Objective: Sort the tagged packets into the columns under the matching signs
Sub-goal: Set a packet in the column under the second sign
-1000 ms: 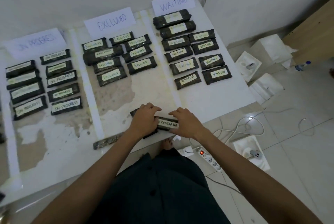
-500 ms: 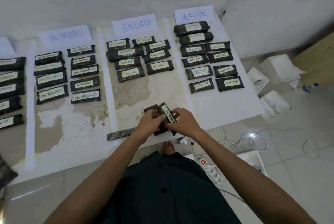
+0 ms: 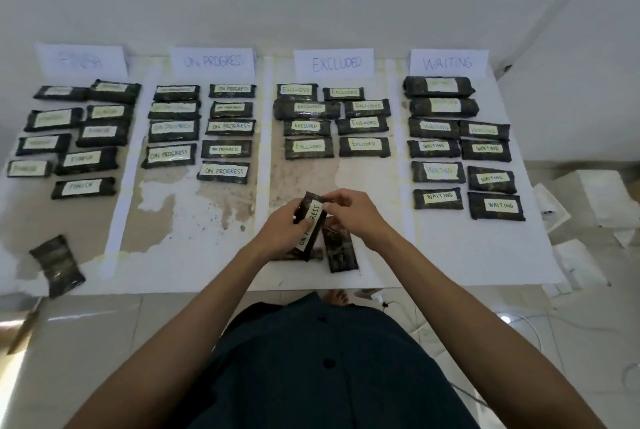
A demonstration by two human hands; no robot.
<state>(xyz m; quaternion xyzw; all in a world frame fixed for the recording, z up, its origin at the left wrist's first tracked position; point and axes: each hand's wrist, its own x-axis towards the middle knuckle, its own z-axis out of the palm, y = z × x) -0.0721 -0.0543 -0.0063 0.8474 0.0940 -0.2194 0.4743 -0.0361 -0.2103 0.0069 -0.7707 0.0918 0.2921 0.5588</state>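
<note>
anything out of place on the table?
Yes: a stray packet lies askew at the near left edge, apart from the others, no tag showing. Another tagless packet lies by the ON PROGRESS packet gripped by left hand and right hand.

Person wears a dark blue-green button-front cloth garment (image 3: 311, 376) with two round dark buttons (image 3: 322, 318) down the centre line (same shade as the cloth). Forearms bare to the frame edge. Left hand (image 3: 284, 231) and right hand (image 3: 353, 213) bare. Toes of one bare foot (image 3: 337, 297) show past the hem.

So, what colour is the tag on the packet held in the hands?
The tag is pale cream with dark lettering; the head view shows it.
</note>
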